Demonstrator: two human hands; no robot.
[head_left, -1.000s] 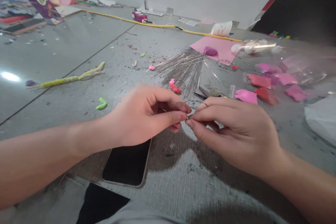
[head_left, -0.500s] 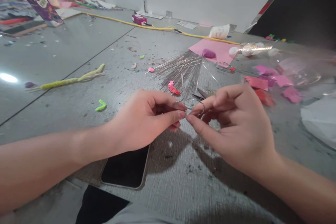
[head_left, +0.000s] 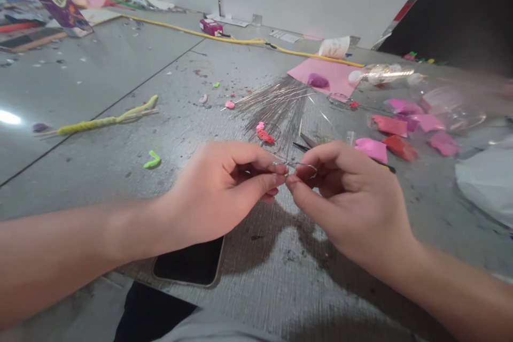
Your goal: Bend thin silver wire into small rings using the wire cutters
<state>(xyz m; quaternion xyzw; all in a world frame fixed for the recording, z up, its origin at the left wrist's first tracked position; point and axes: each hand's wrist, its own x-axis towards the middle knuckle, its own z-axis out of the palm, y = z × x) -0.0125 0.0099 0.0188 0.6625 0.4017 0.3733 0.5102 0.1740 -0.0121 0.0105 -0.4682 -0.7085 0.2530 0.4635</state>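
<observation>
Between my fingertips is a thin, bent silvery wire (head_left: pixel 295 164), with a loop end sticking out over the right fingers. My left hand (head_left: pixel 228 187) pinches it between thumb and forefinger. Almost touching it, my right hand (head_left: pixel 348 192) pinches the wire from the other side; its other fingers are curled. Just beyond the hands lie a red and pink clay piece (head_left: pixel 264 133) and a fanned bundle of straight wires (head_left: pixel 278 104). Dark scissors (head_left: pixel 308 141) are partly hidden behind my right hand. Under my left wrist lies a black phone (head_left: pixel 190 262).
Pink and red clay packets (head_left: pixel 388 125) lie at right, near a clear plastic bottle (head_left: pixel 457 109) and a white object (head_left: pixel 484 181). A yellow-green wrapped stick (head_left: pixel 90 125) and a green clay bit (head_left: pixel 152 160) lie left. A yellow cable (head_left: pixel 240 41) crosses the back by a pink sheet (head_left: pixel 300 69).
My right hand has lowered and its fingers have curled in, uncovering a pink packet behind it. The wire's loop now lies flatter. My left hand still pinches the wire.
</observation>
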